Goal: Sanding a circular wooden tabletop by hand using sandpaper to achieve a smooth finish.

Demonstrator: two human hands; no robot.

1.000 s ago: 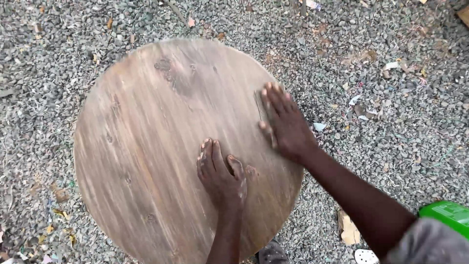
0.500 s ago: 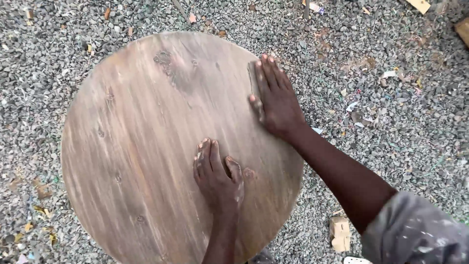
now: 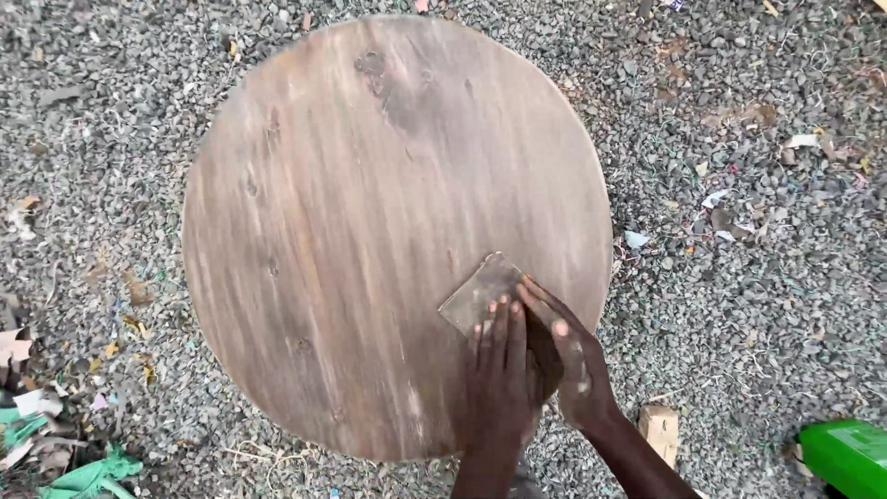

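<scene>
Head view shows your left hand (image 3: 499, 388) and right hand (image 3: 564, 356) side by side, fingers pressed flat on a square of sandpaper (image 3: 480, 294), pinning rather than pinching it. It lies near the lower right edge of the round wooden tabletop (image 3: 370, 203) (on grey gravel (image 3: 758, 139)).

Left hand (image 3: 499, 383) flat, fingers extended; right hand (image 3: 564, 356) alongside, touching, fingers angled inward

Grey gravel ground (image 3: 758, 139) in daylight, littered with paper scraps (image 3: 28, 370), perhaps cardboard.
</scene>
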